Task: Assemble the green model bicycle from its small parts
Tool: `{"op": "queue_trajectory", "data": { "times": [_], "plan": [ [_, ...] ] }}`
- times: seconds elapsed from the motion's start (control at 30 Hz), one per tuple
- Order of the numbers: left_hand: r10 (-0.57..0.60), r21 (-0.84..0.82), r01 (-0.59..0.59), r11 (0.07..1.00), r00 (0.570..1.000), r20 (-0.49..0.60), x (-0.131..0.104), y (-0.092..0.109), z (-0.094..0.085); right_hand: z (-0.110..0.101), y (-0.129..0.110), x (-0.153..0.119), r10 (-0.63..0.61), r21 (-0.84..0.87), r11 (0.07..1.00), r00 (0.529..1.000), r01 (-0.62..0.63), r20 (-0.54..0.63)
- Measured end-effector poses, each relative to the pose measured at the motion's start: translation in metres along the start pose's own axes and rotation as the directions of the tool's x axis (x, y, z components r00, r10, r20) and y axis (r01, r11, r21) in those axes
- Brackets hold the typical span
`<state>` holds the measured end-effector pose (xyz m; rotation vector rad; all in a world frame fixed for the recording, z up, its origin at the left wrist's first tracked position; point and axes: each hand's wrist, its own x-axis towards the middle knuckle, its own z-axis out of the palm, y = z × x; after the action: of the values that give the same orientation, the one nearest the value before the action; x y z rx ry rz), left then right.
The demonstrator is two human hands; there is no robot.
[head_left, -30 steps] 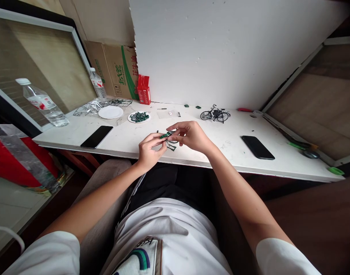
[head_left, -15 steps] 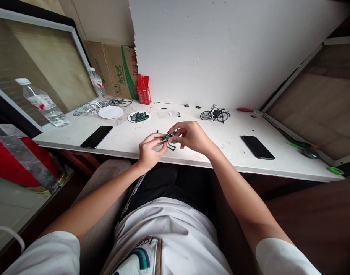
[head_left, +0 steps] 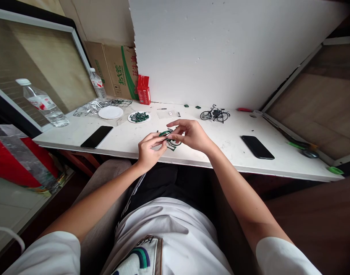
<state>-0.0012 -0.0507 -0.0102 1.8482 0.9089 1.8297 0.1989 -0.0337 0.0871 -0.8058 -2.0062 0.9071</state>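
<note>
Near the front edge of the white table, both my hands are closed on a small green model bicycle [head_left: 173, 142] with a dark spoked wheel. My left hand [head_left: 151, 152] pinches its left end between thumb and fingers. My right hand [head_left: 191, 134] grips it from the right with bent fingers, hiding part of the frame and wheel. Beyond my right hand stands a finished-looking black model bicycle [head_left: 215, 114]. A small white plate [head_left: 130, 119] with several dark green parts lies behind my left hand.
Left on the table [head_left: 123, 144] are a black phone [head_left: 96, 136], a white plate [head_left: 110, 112], part frames [head_left: 117, 102] and bottles [head_left: 45, 104]. A red box [head_left: 143, 90] stands at the back. Another phone [head_left: 257, 147] lies right, near a red object [head_left: 244, 109].
The model bicycle has turned in my hands, so its spoked wheel shows more now. My right fingers have shifted slightly left and up; my left hand stays nearly in place.
</note>
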Motion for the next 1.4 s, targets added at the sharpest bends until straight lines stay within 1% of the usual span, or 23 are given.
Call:
{"op": "queue_trajectory", "data": {
  "times": [0.27,0.47,0.6,0.77,0.97,1.1,1.23,1.4],
  "plan": [
    [0.047,0.087,-0.047,0.995,0.999,-0.003,-0.002,-0.004,-0.001,0.000,-0.003,0.001,0.103,0.053,0.993,0.995,-0.102,0.000],
    [0.090,0.091,-0.089,0.992,0.996,-0.001,-0.001,-0.003,-0.001,0.000,-0.004,0.000,0.101,0.007,0.995,0.995,-0.101,-0.001],
    [0.112,0.070,-0.114,0.991,0.993,0.021,0.000,0.000,-0.001,-0.001,-0.007,-0.001,0.121,-0.018,0.992,0.993,-0.121,0.003],
    [0.078,0.062,-0.079,0.995,0.997,0.013,0.001,0.001,-0.001,-0.002,-0.008,-0.002,0.103,-0.023,0.994,0.995,-0.102,0.015],
    [0.017,0.005,-0.017,1.000,1.000,-0.015,0.001,0.000,0.000,-0.001,-0.007,-0.001,0.079,0.057,0.995,0.997,-0.078,-0.020],
    [0.039,0.010,-0.039,0.999,0.999,-0.021,0.001,0.001,0.000,0.000,-0.009,0.000,0.131,0.098,0.987,0.991,-0.128,-0.026],
    [0.075,0.043,-0.075,0.996,0.997,-0.013,0.000,0.001,0.000,-0.001,-0.012,0.000,0.199,0.096,0.976,0.980,-0.196,-0.019],
    [0.103,0.055,-0.103,0.993,0.995,0.006,0.000,0.002,-0.001,-0.002,-0.014,0.000,0.228,0.092,0.970,0.973,-0.226,-0.017]
  ]
}}
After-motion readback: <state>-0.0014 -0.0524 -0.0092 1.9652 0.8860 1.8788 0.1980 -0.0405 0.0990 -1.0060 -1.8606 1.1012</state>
